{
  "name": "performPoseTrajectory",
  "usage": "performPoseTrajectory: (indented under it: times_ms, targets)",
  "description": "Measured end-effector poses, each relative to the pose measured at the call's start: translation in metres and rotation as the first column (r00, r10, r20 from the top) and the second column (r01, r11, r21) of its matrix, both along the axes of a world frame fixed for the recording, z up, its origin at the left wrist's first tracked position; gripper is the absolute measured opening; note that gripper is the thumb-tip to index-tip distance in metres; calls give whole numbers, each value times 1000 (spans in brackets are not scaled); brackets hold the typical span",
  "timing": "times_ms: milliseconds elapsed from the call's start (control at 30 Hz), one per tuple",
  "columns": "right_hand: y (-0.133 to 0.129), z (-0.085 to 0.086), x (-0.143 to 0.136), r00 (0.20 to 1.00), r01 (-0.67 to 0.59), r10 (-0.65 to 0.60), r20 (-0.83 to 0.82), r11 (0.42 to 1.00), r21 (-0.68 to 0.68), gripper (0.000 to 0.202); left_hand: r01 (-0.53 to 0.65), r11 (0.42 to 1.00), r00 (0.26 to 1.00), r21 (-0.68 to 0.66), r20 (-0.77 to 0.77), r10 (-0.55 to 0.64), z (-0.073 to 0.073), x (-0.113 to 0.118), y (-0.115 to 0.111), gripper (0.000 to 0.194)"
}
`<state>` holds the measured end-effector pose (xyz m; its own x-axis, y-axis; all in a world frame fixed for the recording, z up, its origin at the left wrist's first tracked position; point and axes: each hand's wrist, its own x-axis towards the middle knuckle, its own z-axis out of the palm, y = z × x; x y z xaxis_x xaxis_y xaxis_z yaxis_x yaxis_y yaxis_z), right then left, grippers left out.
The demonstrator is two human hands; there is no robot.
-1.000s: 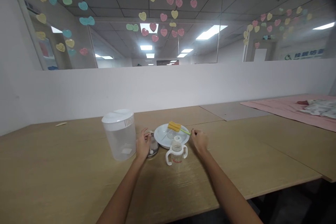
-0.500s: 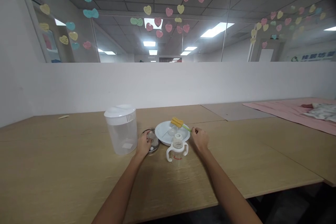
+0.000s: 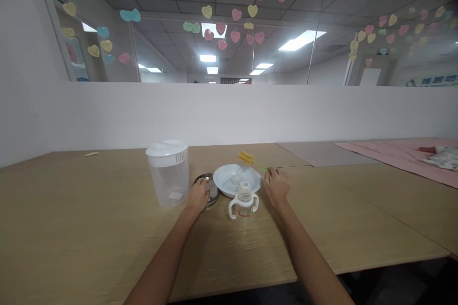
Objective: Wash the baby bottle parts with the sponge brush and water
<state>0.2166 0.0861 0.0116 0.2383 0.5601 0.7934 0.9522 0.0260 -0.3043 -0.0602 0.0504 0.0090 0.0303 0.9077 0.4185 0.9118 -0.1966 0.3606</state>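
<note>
My right hand [image 3: 277, 185] is closed round the green handle of a sponge brush [image 3: 246, 157]. Its yellow sponge head is raised over the far rim of a white plate [image 3: 221, 171]. On the plate lies a clear dome-shaped piece [image 3: 235, 179]. My left hand [image 3: 199, 195] rests at the left side of a round metal dish [image 3: 215, 195], its fingers curved over the rim and apart. Part of the dish is hidden beneath them. In front of the plate stands a clear baby bottle [image 3: 244, 208] with two white handles, its top uncovered. A white ring [image 3: 244, 185] sits just behind its mouth.
Left of the dish stands a translucent lidded bucket [image 3: 168, 178]. A small flat piece [image 3: 91, 154] lies farther left on the wooden table [image 3: 107, 228]. On the right is a pink cloth [image 3: 386, 156] with a patterned bundle [image 3: 442, 157]. A wall [image 3: 229, 112] runs behind.
The sponge head has lifted off the plate, up and slightly right, with my right hand on its handle. My left hand has shifted slightly over the dish. The view has turned a little left.
</note>
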Motion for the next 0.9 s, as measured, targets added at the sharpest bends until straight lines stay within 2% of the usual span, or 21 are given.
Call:
performPoseTrajectory:
  times_ms: [133,367,533,700,767,900]
  targets:
    - [-3,2,2,993,28,-37,109,996,88,30,-43,999,999,-25,-35,42,3,2,-3,34]
    - [-5,2,4,990,32,-42,138,997,71,32,-77,996,996,-49,-56,74,4,-3,-3,49]
    - [-4,2,5,990,31,-42,134,996,83,29,-87,996,995,-25,-46,86,5,-3,-4,41]
    - [-5,2,3,990,-15,1,142,996,93,24,-82,994,996,69,-11,83,12,5,-8,31]
    - [-5,1,1,989,-53,37,145,993,103,23,-50,991,999,124,0,51,15,9,-11,30]
    - [-5,-3,-9,981,-150,134,143,982,112,24,100,968,995,231,6,-104,15,17,-14,27]
